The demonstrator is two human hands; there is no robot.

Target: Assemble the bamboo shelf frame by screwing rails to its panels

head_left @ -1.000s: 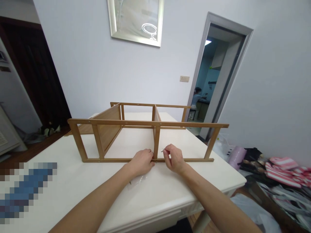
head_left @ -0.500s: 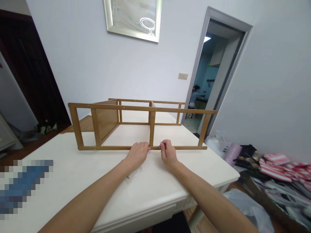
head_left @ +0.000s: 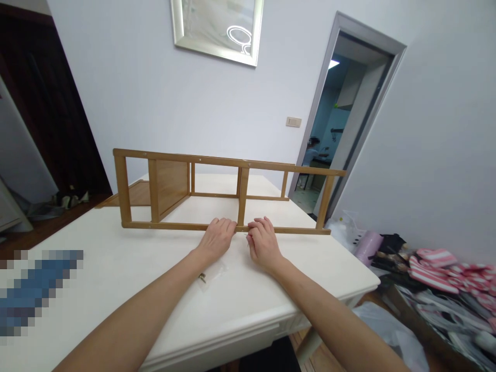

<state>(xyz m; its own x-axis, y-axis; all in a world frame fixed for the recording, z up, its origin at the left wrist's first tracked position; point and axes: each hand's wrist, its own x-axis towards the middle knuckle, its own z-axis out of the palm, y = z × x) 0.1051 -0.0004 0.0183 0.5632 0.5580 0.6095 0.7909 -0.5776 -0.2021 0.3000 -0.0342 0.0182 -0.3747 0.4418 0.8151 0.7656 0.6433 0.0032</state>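
Observation:
A wooden shelf frame point(head_left: 178, 226) lies on its side across the white table point(head_left: 127, 268), with a near and a far ladder-like side and a wood panel point(head_left: 173, 186) between them at the left. My left hand point(head_left: 217, 238) is closed over the near lower rail, just left of the middle upright point(head_left: 243, 199). Right of that upright, my right hand point(head_left: 265, 244) lays its bent fingers over the same rail. A thin, small metal-looking piece point(head_left: 247, 236) shows by its thumb; its kind is unclear. Beside my left forearm sits a small clear bag point(head_left: 214, 276) with brass-coloured hardware point(head_left: 202, 278).
Another flat wooden panel point(head_left: 135, 195) lies at the table's far left. A blurred-out blue patch point(head_left: 39, 289) covers the left of the table. Clothes point(head_left: 442, 268) and plastic bags point(head_left: 391, 330) are piled at the right. Through the doorway point(head_left: 321, 119) a person is visible.
The near side of the frame has shifted up in view, its left end most. My right hand has gone from a pinch to fingers laid over the rail. More of the small bag shows.

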